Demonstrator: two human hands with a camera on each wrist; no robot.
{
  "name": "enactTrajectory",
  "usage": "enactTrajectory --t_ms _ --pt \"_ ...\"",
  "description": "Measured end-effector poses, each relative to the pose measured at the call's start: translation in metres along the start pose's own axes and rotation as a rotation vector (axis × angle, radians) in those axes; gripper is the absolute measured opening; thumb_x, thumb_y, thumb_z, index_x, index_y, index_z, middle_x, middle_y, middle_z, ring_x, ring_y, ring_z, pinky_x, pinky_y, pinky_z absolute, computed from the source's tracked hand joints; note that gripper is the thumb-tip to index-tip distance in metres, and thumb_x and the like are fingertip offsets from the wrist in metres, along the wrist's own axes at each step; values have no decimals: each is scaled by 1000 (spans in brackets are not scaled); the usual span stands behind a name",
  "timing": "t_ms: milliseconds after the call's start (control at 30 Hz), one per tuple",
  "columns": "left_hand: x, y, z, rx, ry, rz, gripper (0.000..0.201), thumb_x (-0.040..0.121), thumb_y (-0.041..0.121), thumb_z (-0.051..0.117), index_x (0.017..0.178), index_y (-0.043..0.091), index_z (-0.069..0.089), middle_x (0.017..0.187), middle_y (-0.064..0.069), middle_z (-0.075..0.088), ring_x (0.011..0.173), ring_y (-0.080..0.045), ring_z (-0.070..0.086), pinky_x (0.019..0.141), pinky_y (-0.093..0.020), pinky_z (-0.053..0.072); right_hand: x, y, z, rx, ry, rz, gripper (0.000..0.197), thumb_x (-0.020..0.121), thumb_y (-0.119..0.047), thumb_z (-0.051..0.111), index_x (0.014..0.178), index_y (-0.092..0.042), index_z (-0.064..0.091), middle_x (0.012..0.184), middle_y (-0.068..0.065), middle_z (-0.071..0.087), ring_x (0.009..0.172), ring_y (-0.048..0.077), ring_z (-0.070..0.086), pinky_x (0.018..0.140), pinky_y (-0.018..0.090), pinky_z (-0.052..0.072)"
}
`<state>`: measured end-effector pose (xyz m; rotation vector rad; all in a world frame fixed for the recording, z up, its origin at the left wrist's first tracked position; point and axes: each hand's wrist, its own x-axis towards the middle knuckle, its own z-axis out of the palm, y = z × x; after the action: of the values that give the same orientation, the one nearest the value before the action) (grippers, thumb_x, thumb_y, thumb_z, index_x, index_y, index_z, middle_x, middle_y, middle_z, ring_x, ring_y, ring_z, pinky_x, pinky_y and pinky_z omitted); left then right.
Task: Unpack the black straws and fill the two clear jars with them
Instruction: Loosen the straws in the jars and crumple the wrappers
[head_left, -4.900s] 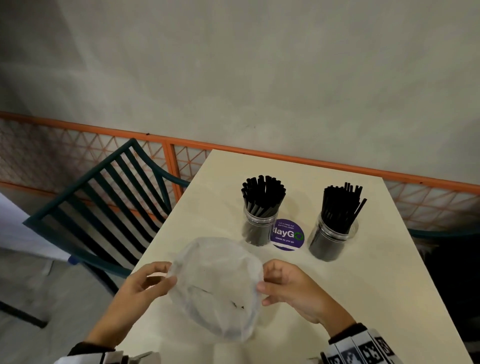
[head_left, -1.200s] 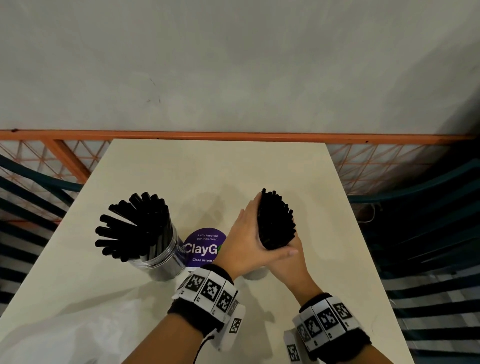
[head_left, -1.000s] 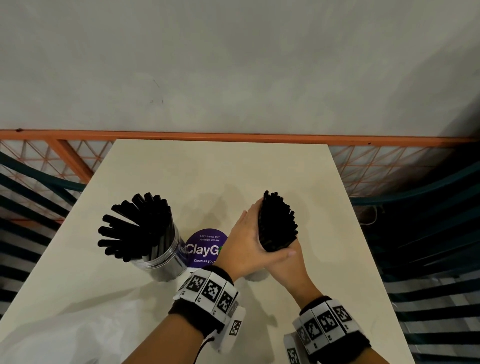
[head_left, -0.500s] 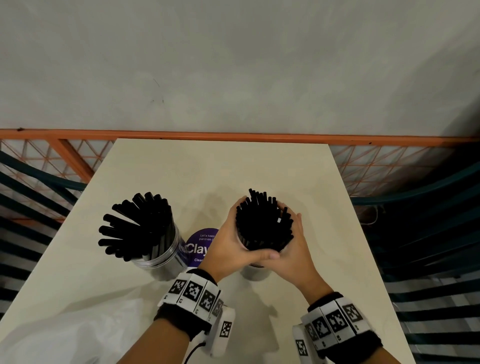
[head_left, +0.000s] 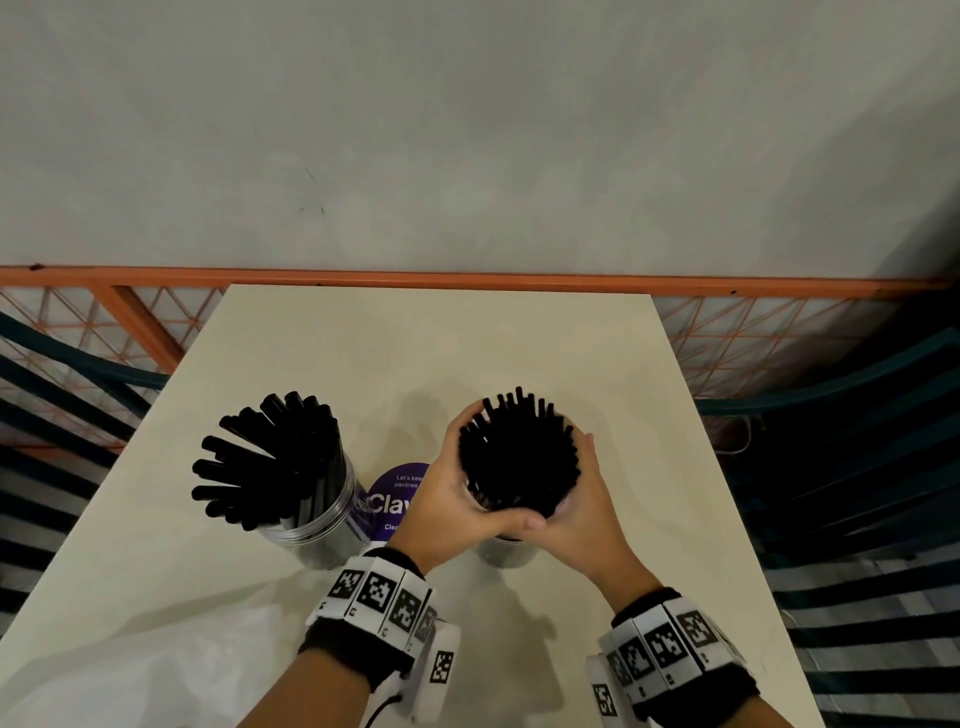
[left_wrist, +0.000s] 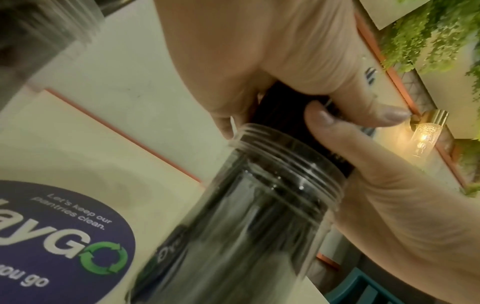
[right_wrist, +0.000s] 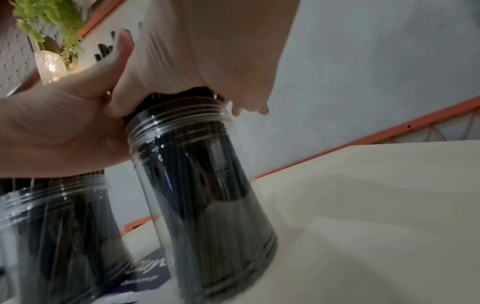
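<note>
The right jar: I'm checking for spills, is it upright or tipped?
Upright: the right jar stands base-down on the table, both hands cupping its straws.

Head view: high, facing forward and down over the table (head_left: 395, 364). Wrist views: low, close, angled upward from either side. All three share the right jar (head_left: 511, 551) (left_wrist: 246, 236) (right_wrist: 207, 195).

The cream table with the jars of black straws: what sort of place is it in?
Probably an office pantry or café corner. The round purple sticker on the cream table says "Let's keep our pantries clean", clear plastic jars hold drinking straws, and dark teal slatted chairs flank it.
</note>
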<state>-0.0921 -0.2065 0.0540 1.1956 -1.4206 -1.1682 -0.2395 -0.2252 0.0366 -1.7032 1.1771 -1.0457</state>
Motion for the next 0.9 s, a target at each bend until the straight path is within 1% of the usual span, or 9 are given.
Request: enactTrajectory --t_ms 67,200,367,467,500,567,633,733,900 --pt "0 -1 -3 -12 -20 -6 108 40 43 87 128 44 25 126 21 46 120 8 44 96 -8 38 -1 2 -1 5 -2 -12 96 50 -43 84 127 -56 27 128 -35 41 128 6 42 110 61 23" --pt "3 -2 -4 1 -59 -8 112 40 49 84 132 43 20 132 21 42 127 5 38 105 -12 32 -1 -1 0 -7 -21 -35 101 54 -45 81 137 -39 24 137 -28 37 134 10 36 111 62 22" --pt "6 0 4 88 -63 -9 100 48 34 88 125 47 25 122 34 45 120 16 39 96 -2 31 5 3 8 -80 1 -41 72 62 -48 76 120 -55 34 119 -26 49 120 14 50 103 64 31" --pt "7 -1 14 108 71 14 78 57 36 84 123 32 43 118 17 56 115 3 51 99 -19 42 9 0 13 -64 27 -10 65 58 -42 76 105 -64 36 107 -24 54 110 12 56 104 62 32" --pt "7 0 15 107 113 21 75 57 40 82 122 26 46 117 11 59 113 -2 54 99 -25 46 10 -1 14 -41 28 -4 66 56 -40 76 104 -65 37 108 -20 56 110 12 56 106 60 30" --pt "7 0 16 117 161 42 72 56 42 79 118 23 50 113 9 61 109 -4 57 95 -24 48 9 -2 13 -47 35 -23 61 56 -44 72 105 -60 40 108 -14 59 112 6 54 113 55 22" --pt "6 0 15 119 167 32 68 56 40 80 115 25 51 110 11 62 107 -3 57 92 -20 47 9 0 13 -135 26 -53 56 57 -52 65 110 -46 47 109 -14 60 113 -1 51 119 46 7" --pt "3 -3 13 97 144 -11 70 56 36 83 117 25 50 110 12 62 106 0 57 92 -20 47 8 4 14 -199 7 -79 63 59 -58 61 115 -29 54 111 -13 59 118 2 48 120 40 -3" --pt "4 -2 12 121 141 -6 70 56 30 86 115 28 49 109 14 62 105 3 57 88 -10 45 8 6 14 -233 5 -96 62 59 -56 63 115 -31 55 109 -23 55 115 -5 45 119 33 -5"
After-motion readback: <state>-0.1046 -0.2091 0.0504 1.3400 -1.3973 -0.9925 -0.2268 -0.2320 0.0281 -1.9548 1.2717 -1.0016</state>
